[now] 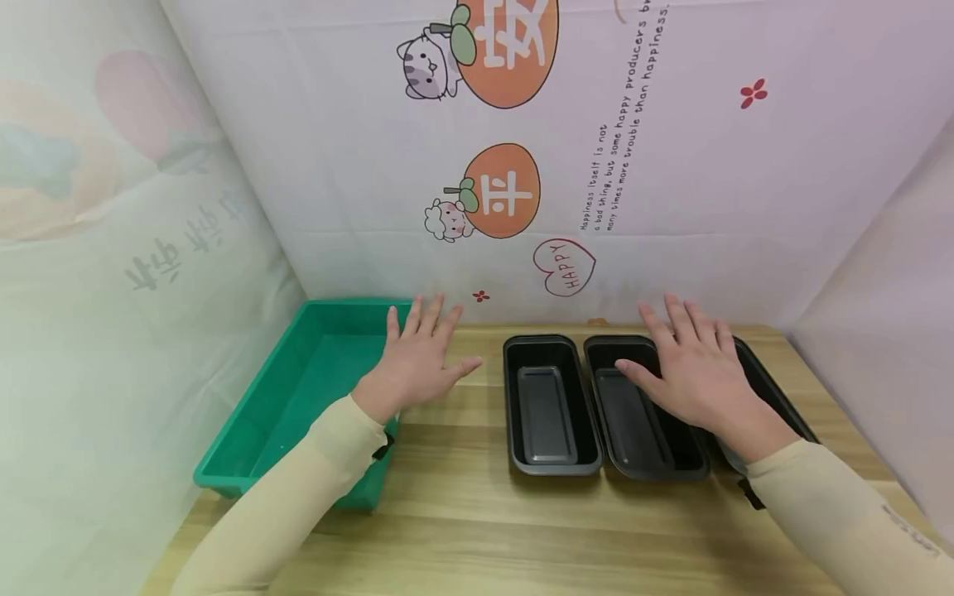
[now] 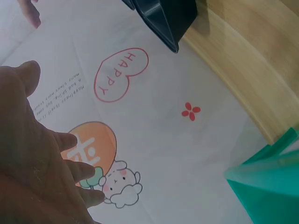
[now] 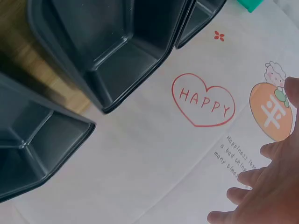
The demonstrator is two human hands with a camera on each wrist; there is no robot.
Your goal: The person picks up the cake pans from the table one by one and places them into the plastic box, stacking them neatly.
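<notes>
My left hand (image 1: 414, 361), fingers spread and holding nothing, hovers by the right side of a green plastic bin (image 1: 298, 389). In the left wrist view, the fingers of that left hand (image 2: 42, 144) stretch out before the printed cloth. My right hand (image 1: 696, 372) is also spread, palm down, above the black loaf pans. It overlaps the middle pan (image 1: 629, 414) and partly hides the right pan (image 1: 771, 389). To the left of these stands another black loaf pan (image 1: 547, 414). No contents show in the visible parts of the bin or pans.
A wooden table (image 1: 447, 530) carries the bin and pans. Behind it rises a white cloth (image 1: 335, 165) printed with oranges, a heart and lettering. More white cloth walls the left side (image 1: 112, 348) and the right side (image 1: 887, 273).
</notes>
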